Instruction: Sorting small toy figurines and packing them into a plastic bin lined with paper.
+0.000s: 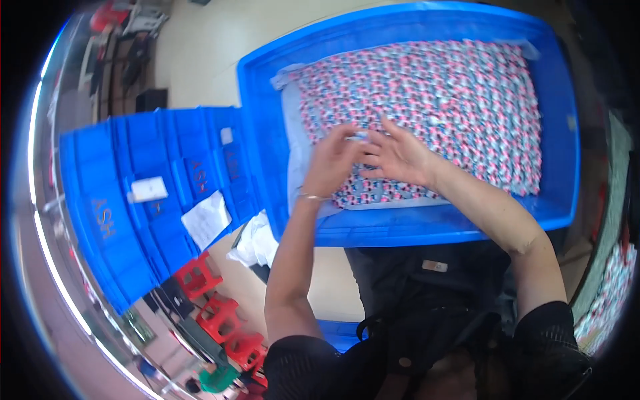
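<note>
A large blue plastic crate [407,230] sits directly before the person, its floor covered by a dense layer of small pink, white and blue packets [440,100] lying on a pale liner sheet [293,147].

Both hands work inside the crate, over the near left part of the packet layer. The left hand [331,163] has its fingers curled inward, and its grip appears to pinch a small pale item [360,136] at the fingertips; the item is too small and blurred to identify. A thin bracelet [313,197] circles the left wrist. The right hand [400,155] lies just beside the left, touching or nearly touching it, fingers spread and extended toward the same spot. Whether its grip has hold of anything cannot be told.

Left of the crate, a row of further blue crates [147,200] stands stacked on edge, with white paper slips [207,219] resting on them. Below those, red plastic stools [220,313] stand on the floor. A crumpled white bag [257,243] lies just outside the crate's near left corner.
</note>
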The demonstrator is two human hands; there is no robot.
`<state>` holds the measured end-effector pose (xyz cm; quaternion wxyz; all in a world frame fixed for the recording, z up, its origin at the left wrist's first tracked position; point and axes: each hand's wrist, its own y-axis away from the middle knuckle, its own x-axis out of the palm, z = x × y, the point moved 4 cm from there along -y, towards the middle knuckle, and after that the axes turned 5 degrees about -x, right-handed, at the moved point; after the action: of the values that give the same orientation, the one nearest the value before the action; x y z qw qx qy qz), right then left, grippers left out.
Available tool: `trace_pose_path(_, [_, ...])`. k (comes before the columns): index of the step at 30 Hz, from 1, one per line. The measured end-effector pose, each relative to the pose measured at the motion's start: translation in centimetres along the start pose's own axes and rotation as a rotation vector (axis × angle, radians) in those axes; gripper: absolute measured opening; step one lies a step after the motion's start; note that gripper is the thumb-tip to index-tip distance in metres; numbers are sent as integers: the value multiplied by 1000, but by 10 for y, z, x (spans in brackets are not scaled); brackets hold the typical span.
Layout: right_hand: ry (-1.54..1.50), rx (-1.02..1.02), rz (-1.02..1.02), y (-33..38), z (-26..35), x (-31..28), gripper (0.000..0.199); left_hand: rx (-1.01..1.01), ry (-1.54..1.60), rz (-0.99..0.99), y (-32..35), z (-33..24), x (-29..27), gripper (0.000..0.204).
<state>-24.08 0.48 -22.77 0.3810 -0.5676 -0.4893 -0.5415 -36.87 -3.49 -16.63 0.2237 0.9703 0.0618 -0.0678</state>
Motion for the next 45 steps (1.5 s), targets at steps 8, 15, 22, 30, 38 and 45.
trace_pose_path(8, [435, -192, -223, 63, -15, 49, 67, -200, -471, -92, 2, 84, -111, 17])
trace_pose_path(15, [1063, -331, -468, 219, -46, 155, 46, -114, -902, -72, -30, 116, -114, 15])
trace_pose_path(22, [1790, -1286, -1648, 469, -59, 223, 34, 473, -876, -174, 25, -54, -2, 12])
trace_pose_path(30, [2190, -957, -2013, 614, 24, 250, 63, 1108, -453, 556, 101, -252, 353, 29])
trace_pose_path(38, [2060, -702, -2231, 732, -25, 190, 91, 1412, -602, 786, 173, -246, 565, 83])
trace_pose_path(45, [1975, -480, -2201, 755, 10, 172, 100, 1375, -984, 672, 180, -242, 668, 92])
